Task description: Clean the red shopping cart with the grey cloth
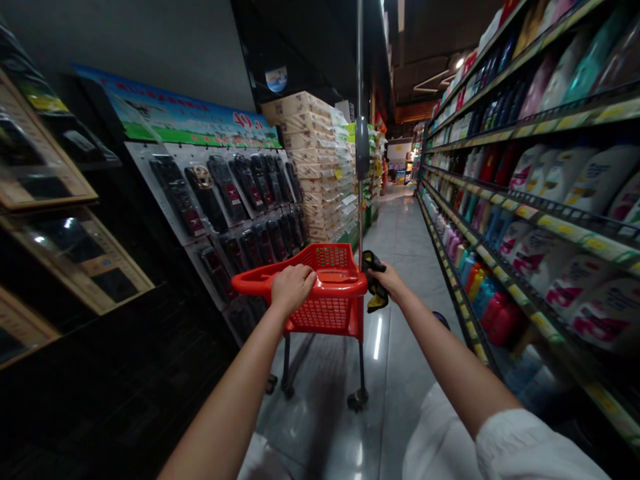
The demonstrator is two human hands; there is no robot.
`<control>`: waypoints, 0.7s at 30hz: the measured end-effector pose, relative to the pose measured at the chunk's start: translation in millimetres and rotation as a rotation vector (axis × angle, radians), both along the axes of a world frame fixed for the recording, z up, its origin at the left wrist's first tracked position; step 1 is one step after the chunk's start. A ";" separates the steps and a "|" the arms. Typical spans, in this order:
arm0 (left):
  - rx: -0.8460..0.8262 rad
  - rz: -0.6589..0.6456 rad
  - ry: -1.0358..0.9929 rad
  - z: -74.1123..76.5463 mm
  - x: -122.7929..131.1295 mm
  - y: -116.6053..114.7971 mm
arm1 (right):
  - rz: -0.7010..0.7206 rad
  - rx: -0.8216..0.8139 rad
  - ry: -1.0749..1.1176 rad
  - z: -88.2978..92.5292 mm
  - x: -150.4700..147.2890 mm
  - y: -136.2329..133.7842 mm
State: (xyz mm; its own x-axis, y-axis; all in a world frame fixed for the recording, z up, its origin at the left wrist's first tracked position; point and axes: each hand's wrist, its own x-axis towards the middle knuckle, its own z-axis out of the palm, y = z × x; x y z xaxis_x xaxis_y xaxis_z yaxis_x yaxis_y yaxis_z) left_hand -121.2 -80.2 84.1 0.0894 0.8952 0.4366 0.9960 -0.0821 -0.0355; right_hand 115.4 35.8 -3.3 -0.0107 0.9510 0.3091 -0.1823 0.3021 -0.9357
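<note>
A red plastic shopping cart (324,313) stands in front of me on dark legs with castors. My left hand (293,288) is closed over its near handle rim. To the right of the basket, my right hand (388,279) is closed on a crumpled black-and-yellow item (378,298), perhaps cloth; its exact kind is unclear. Right beside that item rises a slim metal pole (360,73) with a grey fitting (361,148) partway up. The pole's lower end is hidden behind the cart's rim, and I cannot tell whether my right hand touches it.
Shelves (530,220) of bottles line the right side. Packaged dark goods (240,187) hang on a left rack under a blue sign (185,113). Stacked cartons (313,167) stand beyond it. Framed boxes (85,260) jut out at far left. The tiled aisle (400,227) runs ahead.
</note>
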 end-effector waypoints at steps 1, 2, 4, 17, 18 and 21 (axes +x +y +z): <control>-0.004 -0.005 -0.005 0.2 0.0 -2.0 | 0.010 -0.049 0.021 -3.4 -2.8 -3.0; -0.009 -0.008 -0.009 0.5 -0.2 -3.7 | 0.024 -0.091 0.049 -6.0 -6.2 -7.4; -0.014 -0.007 -0.019 1.3 -1.2 -5.8 | 0.013 -0.107 0.123 -8.9 -12.4 -20.1; 0.003 0.019 -0.019 -0.2 6.3 2.7 | -0.142 0.060 0.133 -12.4 -13.0 -64.9; 0.015 0.034 -0.004 -1.0 8.7 3.5 | -0.168 0.112 0.084 -10.2 -11.9 -67.7; 0.047 0.065 0.031 -3.2 16.6 4.3 | -0.226 0.279 -0.031 -5.6 -6.8 -75.3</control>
